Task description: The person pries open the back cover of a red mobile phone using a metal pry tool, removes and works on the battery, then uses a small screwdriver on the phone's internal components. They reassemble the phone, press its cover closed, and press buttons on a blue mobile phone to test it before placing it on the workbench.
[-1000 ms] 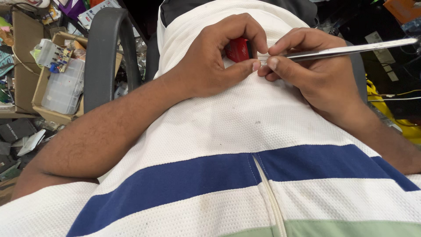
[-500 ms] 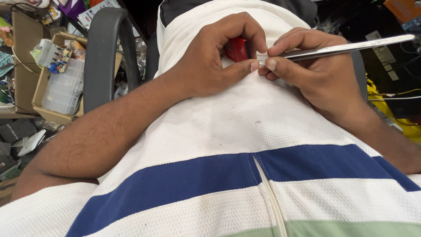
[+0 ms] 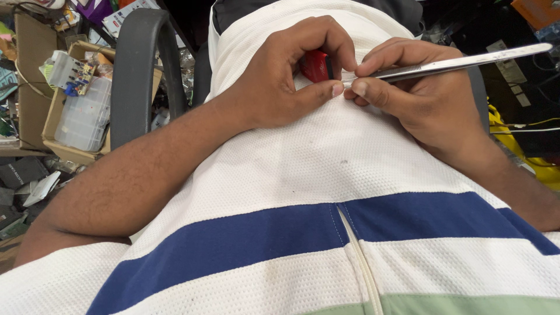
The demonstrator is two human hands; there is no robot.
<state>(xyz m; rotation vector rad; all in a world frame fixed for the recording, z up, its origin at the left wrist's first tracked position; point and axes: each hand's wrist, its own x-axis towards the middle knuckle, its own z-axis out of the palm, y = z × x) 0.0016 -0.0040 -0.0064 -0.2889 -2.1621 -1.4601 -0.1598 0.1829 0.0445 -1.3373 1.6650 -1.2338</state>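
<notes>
Cluttered boxes left of shirt. Left hand pinching red part; right hand squeezing tweezers at it. Seemingly mid-work, not finished.

Colours: shirt, part and tool

Shirt: white, navy band, pale green band. Part: red. Tweezers: silver. Armrest: grey. Box: brown cardboard.
</notes>
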